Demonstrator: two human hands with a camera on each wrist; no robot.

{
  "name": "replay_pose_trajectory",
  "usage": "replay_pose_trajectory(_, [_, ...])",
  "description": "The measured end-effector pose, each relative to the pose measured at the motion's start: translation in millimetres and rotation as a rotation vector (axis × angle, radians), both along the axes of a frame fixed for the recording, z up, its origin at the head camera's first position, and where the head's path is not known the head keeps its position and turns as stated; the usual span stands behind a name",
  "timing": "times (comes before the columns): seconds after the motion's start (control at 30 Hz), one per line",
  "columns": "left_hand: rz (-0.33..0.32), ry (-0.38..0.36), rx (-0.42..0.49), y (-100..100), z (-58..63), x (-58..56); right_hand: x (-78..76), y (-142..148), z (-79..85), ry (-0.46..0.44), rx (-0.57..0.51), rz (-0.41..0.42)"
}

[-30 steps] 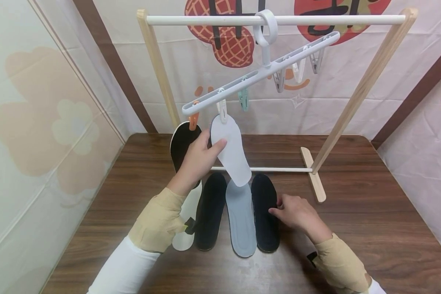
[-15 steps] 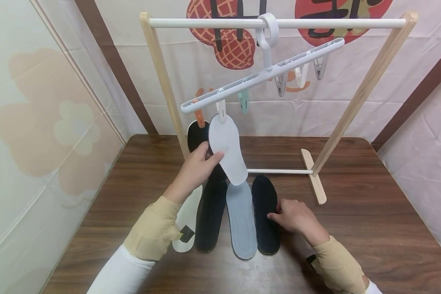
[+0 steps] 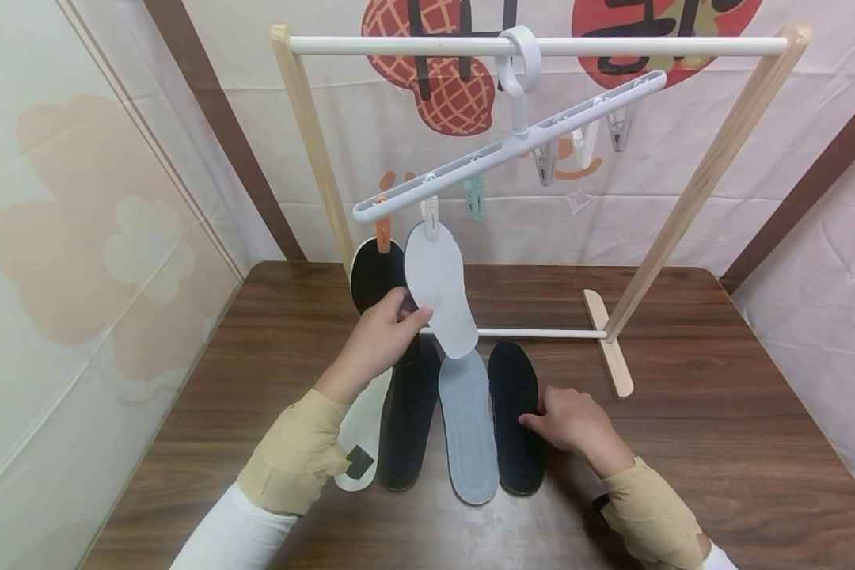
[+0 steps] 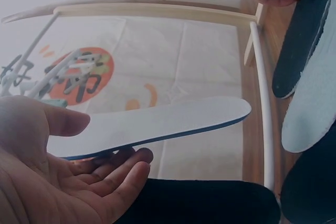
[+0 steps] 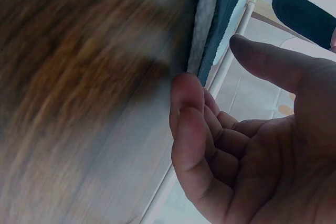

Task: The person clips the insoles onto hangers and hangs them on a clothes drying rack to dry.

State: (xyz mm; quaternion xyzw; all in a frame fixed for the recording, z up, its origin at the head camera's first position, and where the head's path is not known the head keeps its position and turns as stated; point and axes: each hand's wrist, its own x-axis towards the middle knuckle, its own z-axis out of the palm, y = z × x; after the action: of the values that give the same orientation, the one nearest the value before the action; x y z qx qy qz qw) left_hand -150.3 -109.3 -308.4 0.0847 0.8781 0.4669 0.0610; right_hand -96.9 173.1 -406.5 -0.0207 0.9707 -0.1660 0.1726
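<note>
White insole [image 3: 445, 289], clipped at twelve o'clock
Left hand [image 3: 379, 336], spread at eight, might tug it loose; right hand [image 3: 575, 423]: grip unclear.

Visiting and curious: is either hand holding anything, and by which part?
Whether they grip can't be told: left hand at left edge of the hanging white insole, right hand at right edge of the rightmost black insole.

Bright head view, dimmer wrist views, tabletop [image 3: 486, 524] glare, right-wrist blur
</note>
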Motion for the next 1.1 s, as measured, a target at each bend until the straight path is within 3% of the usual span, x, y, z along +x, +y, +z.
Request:
replay_pose_trajectory(0.67, [-0.016,-0.028,-0.009,-0.4,-8.7,3.5,-2.7,-0.2,-6.5,-0.038,0.035,0.010])
replay_pose_trajectory(0.8, [-0.026,-0.030,-0.006,0.1,-9.6,5.4,-3.9,2.0,-8.9,-0.048,-0.045,0.017])
replay_pose_trajectory(1.1, [-0.024,-0.046,-0.037,0.9,-13.0,7.0,-4.2,8.5,-7.6,-0.065,-0.354,-0.025])
